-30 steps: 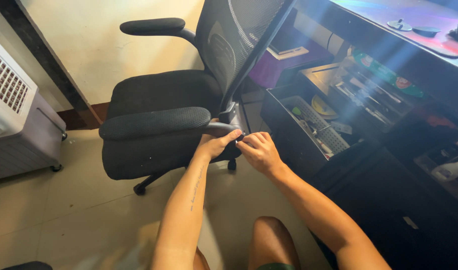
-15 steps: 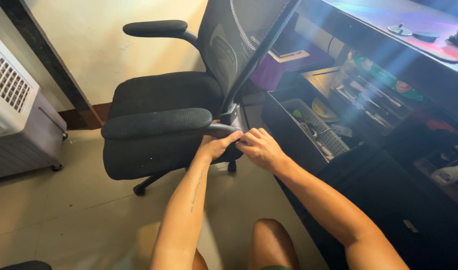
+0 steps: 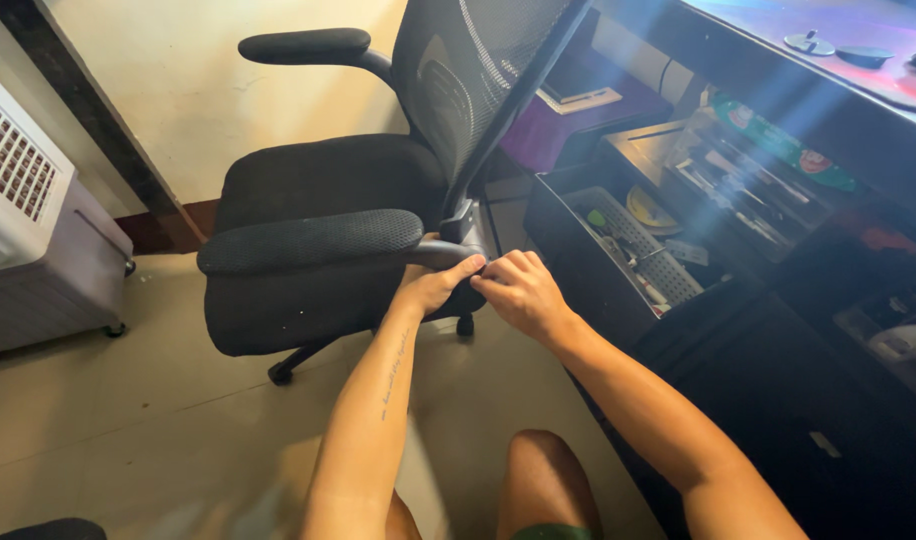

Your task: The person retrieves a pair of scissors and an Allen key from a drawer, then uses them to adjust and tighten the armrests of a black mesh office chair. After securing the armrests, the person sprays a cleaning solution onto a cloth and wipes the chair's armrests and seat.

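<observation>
Head view: both hands meeting at rear end of near armrest [image 3: 313,240] of black office chair [image 3: 318,230]. Left hand [image 3: 433,285] wrapped under armrest bracket [image 3: 448,252], fingers closed on it. Right hand [image 3: 518,293] just beside, fingertips pinched on something small, not clear what. Armrest long axis running left, away from fingers. Open drawer [image 3: 578,250] at right, with a round yellow item and a green packet farther back.

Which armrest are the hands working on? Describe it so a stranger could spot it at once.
Start from the black mesh-backed office chair on the tiled floor. The near armrest juts left from its rear joint, where the left hand and right hand meet. Unlike the far armrest by the wall, it lies low across the seat, its pad textured.
</observation>
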